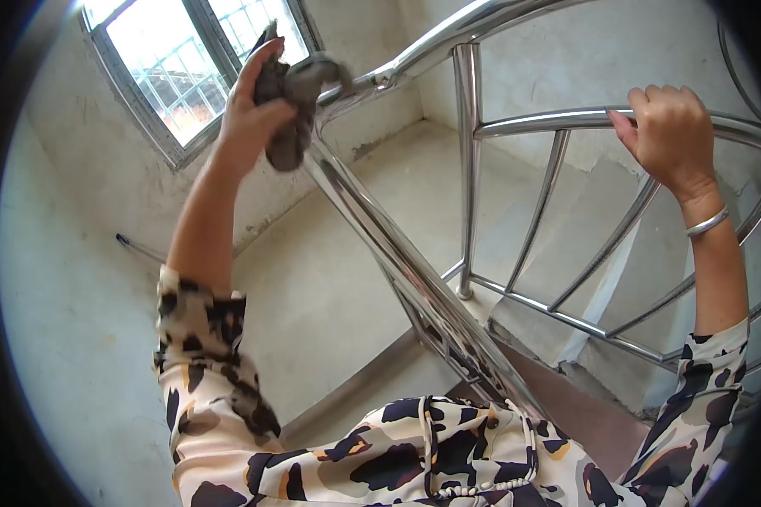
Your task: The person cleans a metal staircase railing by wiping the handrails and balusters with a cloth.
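My left hand [258,118] is raised near the window and grips a dark grey cloth [289,148], whose loose end hangs beside the bend of the steel handrail [380,221]. The cloth is slightly blurred, and whether it touches the rail is unclear. On the right, my right hand [672,135] is closed round the upper steel rail [550,122], with a silver bangle on the wrist.
Steel balusters [468,169] run down to a lower bar. Concrete stairs [600,245] descend behind them at the right. A barred window [173,63] is at upper left, and a thin dark-tipped stick [135,245] leans by the left wall.
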